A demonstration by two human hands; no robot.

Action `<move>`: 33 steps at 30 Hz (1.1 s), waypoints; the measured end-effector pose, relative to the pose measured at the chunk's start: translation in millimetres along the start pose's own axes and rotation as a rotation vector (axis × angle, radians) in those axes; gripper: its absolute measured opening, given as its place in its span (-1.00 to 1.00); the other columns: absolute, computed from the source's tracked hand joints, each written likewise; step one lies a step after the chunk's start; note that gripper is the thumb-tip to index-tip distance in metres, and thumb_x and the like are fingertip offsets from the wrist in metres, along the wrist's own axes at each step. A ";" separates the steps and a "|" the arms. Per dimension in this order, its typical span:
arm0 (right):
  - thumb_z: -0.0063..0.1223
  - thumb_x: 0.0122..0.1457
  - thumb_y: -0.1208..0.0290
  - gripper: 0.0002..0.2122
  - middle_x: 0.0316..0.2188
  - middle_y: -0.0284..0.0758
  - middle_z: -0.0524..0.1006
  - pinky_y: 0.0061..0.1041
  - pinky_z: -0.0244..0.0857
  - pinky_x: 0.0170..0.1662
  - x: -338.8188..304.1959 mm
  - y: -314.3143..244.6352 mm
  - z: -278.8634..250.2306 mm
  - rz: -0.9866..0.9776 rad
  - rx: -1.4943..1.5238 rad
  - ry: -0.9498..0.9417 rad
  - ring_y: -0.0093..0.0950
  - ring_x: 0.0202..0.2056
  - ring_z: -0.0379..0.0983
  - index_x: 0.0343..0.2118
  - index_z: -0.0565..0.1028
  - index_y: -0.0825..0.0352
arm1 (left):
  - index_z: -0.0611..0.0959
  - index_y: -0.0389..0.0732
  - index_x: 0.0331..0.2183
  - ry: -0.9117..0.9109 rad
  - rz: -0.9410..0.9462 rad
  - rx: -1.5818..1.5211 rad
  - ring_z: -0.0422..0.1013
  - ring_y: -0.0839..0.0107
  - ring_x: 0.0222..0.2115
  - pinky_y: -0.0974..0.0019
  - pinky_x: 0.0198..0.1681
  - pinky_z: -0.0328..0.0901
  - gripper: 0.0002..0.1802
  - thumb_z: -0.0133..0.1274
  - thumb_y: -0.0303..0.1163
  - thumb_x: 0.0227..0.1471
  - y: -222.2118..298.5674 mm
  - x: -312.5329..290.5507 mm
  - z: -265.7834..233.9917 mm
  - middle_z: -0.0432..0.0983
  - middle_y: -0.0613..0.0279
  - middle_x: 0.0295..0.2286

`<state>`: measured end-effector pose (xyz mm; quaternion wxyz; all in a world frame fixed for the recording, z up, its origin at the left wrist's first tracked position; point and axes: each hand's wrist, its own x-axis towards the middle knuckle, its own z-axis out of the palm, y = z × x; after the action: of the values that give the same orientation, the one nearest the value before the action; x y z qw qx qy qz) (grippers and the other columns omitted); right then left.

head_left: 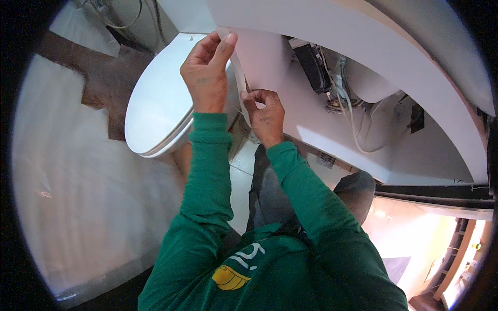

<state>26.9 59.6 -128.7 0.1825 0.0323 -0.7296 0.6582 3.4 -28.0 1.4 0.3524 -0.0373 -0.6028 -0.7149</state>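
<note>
My left hand (207, 75) is closed, its thumb and fingers pinching the upper end of a narrow white strip (238, 70). Lower down and to the right, my right hand (267, 118) pinches the same strip between thumb and forefinger. Between the two hands the strip runs down at a slant, along the near edge of a white cabinet side panel (259, 54). Whether it touches that edge or hangs just in front, I cannot tell. A short tail of the strip dangles below my right hand.
A white toilet with its lid (161, 98) down stands left of my hands. The curved white cabinet front (358, 36) arches across the right, with a black box (313, 67), hoses (353, 122) and a basin underside (373, 80) inside. Translucent plastic sheeting (78, 207) covers the left.
</note>
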 end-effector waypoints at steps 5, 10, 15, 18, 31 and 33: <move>0.34 0.09 0.21 -0.72 -0.34 -0.13 0.58 -0.27 0.40 -0.09 4.4 -0.6 3.8 -0.055 -0.032 0.074 -0.17 -0.22 0.53 -0.47 0.60 0.36 | 0.70 -0.33 -0.12 -0.070 -0.055 0.045 0.53 0.53 -0.28 0.44 -0.15 0.44 -0.60 0.37 -0.33 0.03 -16.6 -6.0 -28.3 0.66 0.22 -0.28; 0.36 0.08 0.23 -0.74 -0.35 -0.13 0.58 -0.27 0.39 -0.08 5.3 0.2 1.1 -0.034 -0.018 0.056 -0.18 -0.21 0.53 -0.44 0.61 0.37 | 0.72 -0.36 -0.17 -0.019 0.049 0.341 0.54 0.54 -0.34 0.47 -0.23 0.42 -0.61 0.42 -0.35 -0.03 -15.3 -28.7 -12.7 0.67 0.21 -0.33; 0.36 0.10 0.30 -0.79 -0.32 -0.16 0.59 -0.30 0.38 -0.04 0.3 2.8 2.6 0.004 0.008 0.025 -0.24 -0.20 0.53 -0.40 0.63 0.36 | 0.73 -0.32 -0.20 0.156 0.168 0.319 0.54 0.52 -0.36 0.42 -0.24 0.43 -0.63 0.42 -0.31 -0.02 -13.7 -29.0 1.4 0.67 0.21 -0.36; 0.34 0.13 0.31 -0.80 -0.28 -0.17 0.59 -0.32 0.38 -0.02 4.5 3.4 -2.6 -0.014 -0.033 0.001 -0.26 -0.18 0.54 -0.37 0.62 0.37 | 0.73 -0.32 -0.20 0.123 0.194 0.326 0.55 0.52 -0.36 0.40 -0.24 0.46 -0.66 0.38 -0.34 0.00 -12.6 -20.2 7.5 0.67 0.21 -0.38; 0.29 0.19 0.31 -0.77 -0.21 -0.14 0.58 -0.33 0.39 -0.03 3.7 19.0 -7.4 0.015 -0.095 -0.073 -0.27 -0.17 0.55 -0.28 0.61 0.41 | 0.73 -0.36 -0.22 0.027 0.244 0.268 0.55 0.52 -0.38 0.45 -0.32 0.47 -0.71 0.33 -0.39 0.02 -27.7 -12.8 -4.3 0.66 0.22 -0.42; 0.27 0.21 0.32 -0.78 -0.22 -0.15 0.58 -0.33 0.39 -0.04 6.4 22.2 -8.5 -0.006 -0.117 -0.087 -0.28 -0.17 0.55 -0.26 0.61 0.41 | 0.73 -0.37 -0.21 0.032 0.179 0.225 0.55 0.52 -0.37 0.44 -0.30 0.47 -0.70 0.31 -0.39 0.03 -20.1 -16.6 -2.3 0.66 0.21 -0.41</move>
<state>16.5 72.0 -147.3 0.1542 0.0526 -0.7741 0.6118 5.6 -21.9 -24.0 0.4262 -0.0400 -0.6676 -0.6092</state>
